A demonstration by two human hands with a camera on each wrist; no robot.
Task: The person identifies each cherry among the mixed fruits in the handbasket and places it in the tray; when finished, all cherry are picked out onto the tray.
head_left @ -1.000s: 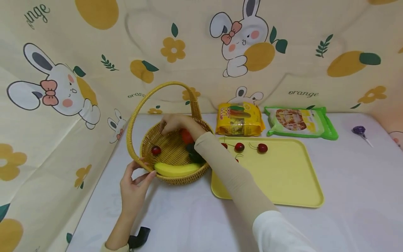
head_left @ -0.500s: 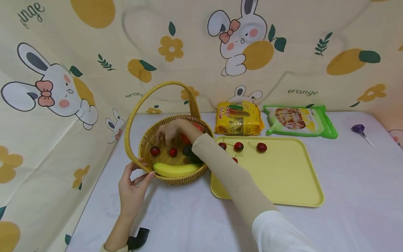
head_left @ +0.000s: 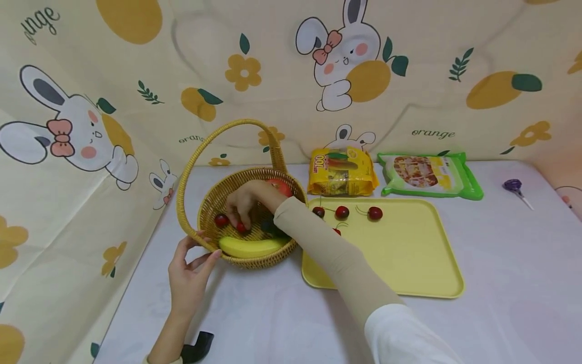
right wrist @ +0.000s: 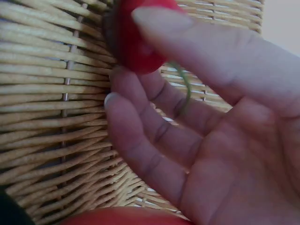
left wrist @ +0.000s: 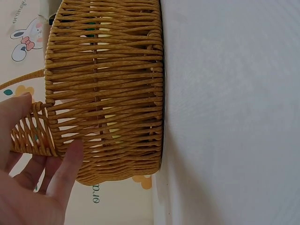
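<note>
A woven basket [head_left: 210,202] with a tall arched handle stands at left of the table. My left hand [head_left: 187,278] grips it where the handle meets the rim; thumb and fingers press the weave [left wrist: 108,89] in the left wrist view. Reaching inside, my right hand [head_left: 245,201] pinches a red cherry [head_left: 241,227] low in the basket. The right wrist view shows the thumb on this cherry [right wrist: 143,42], its green stem hanging by the fingers. Another cherry [head_left: 221,220] lies just left. A banana [head_left: 252,247], a red round fruit [head_left: 281,187] and a partly hidden dark green item [head_left: 272,227] share the basket.
A yellow tray [head_left: 386,263] beside the basket holds several cherries [head_left: 375,214] along its far left. Behind it lie a yellow snack bag [head_left: 342,172] and a green-edged package [head_left: 427,175]. A purple lollipop [head_left: 514,185] lies far right. A patterned cloth [head_left: 273,50] hangs behind.
My right hand has come from the basket's far side toward its near left, and a cherry is now between its fingers, shifted slightly left. The left hand keeps its grip on the basket.
</note>
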